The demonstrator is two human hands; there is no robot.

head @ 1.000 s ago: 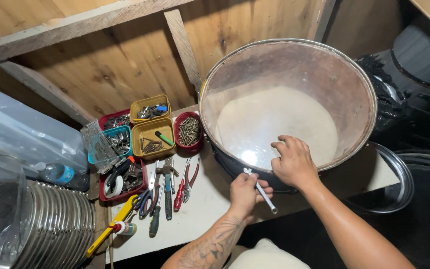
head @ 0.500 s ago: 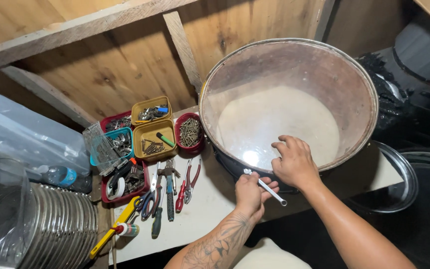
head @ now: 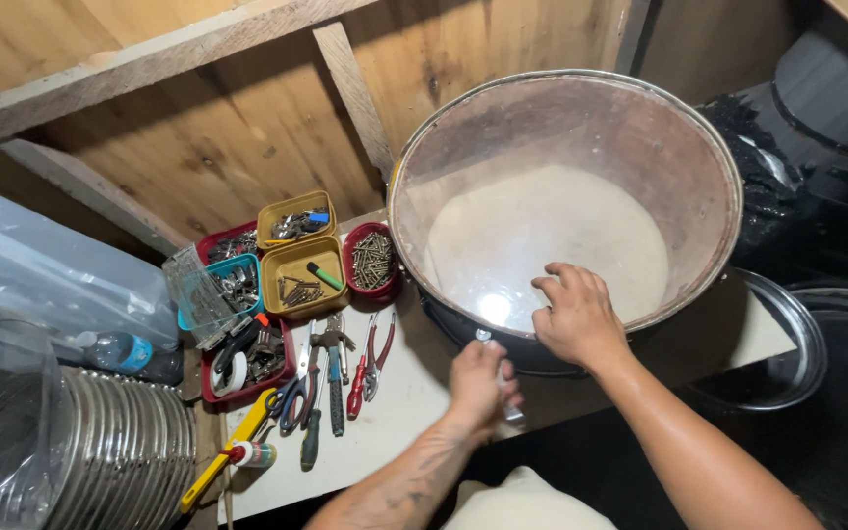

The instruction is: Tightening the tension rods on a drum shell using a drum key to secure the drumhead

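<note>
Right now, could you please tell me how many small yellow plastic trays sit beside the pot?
2: one yellow tray against the wooden wall, another directly in front of it; others may be hidden.

Only one view, from a camera worn on the head, looking steeply down and forward over a white workbench (head: 414, 412) toward a plank wall (head: 247, 128). Close range: both forearms entering from the bottom edge, the left hand (head: 480, 383) and right hand (head: 573, 316) near mid-frame at the near rim of a large round pot (head: 561, 128). Small-parts trays (head: 291, 260) left of centre, stacked metal rings (head: 120, 461) cut off at the lower left corner
</note>
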